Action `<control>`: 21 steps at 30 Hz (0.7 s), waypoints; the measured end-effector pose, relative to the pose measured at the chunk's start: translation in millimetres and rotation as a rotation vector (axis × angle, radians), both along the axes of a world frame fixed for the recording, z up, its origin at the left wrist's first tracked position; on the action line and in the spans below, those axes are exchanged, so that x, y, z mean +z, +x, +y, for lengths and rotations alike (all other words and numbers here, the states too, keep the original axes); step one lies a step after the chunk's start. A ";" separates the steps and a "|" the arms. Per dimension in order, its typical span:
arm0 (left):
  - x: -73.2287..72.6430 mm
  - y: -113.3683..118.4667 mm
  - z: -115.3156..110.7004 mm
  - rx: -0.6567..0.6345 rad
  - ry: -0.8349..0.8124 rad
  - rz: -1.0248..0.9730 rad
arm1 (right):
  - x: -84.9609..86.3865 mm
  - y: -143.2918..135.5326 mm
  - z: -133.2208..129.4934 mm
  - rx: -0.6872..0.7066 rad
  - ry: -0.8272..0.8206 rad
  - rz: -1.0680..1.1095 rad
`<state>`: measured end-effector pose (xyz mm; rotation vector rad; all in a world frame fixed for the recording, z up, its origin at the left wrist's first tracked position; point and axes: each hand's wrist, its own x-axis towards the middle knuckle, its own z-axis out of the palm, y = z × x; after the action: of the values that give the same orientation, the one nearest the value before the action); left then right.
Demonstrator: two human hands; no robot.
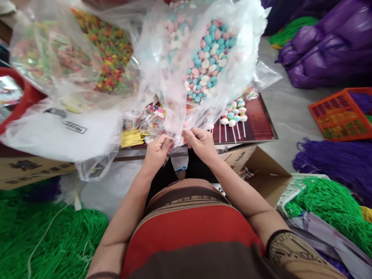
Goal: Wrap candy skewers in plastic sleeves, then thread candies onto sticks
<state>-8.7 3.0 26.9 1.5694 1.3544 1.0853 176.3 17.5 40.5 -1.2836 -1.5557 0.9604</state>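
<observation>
My left hand (157,149) and my right hand (200,142) are side by side, both pinching the lower edge of a clear plastic bag (174,77). The bag holds pink, blue and white candies (207,62) and sits on a dark red table (255,124). A few candy skewers on white sticks (234,118) lie on the table just right of my right hand. Small packets (151,120) and yellow strips (132,137) lie behind my left hand.
A second clear bag of multicoloured candies (107,50) stands at the left, with a white printed bag (64,131) below it. Cardboard boxes (261,170) sit under the table. Green netting (43,240), purple netting (337,162), purple sacks (328,50) and an orange crate (343,114) surround me.
</observation>
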 end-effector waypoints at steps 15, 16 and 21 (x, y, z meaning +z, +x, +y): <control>-10.7 14.6 1.6 0.108 -0.016 -0.072 | -18.4 100.8 10.9 -0.393 0.057 -0.258; -12.4 13.5 1.8 0.113 -0.026 -0.112 | -19.6 120.2 17.0 -0.505 0.077 -0.336; -19.8 21.0 2.0 0.109 -0.048 -0.291 | -28.3 183.2 37.8 -0.619 -0.203 -0.875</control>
<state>12.3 4.9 7.1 1.2577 1.2676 1.2824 359.5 55.4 12.2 -2.3444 -1.4937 0.1327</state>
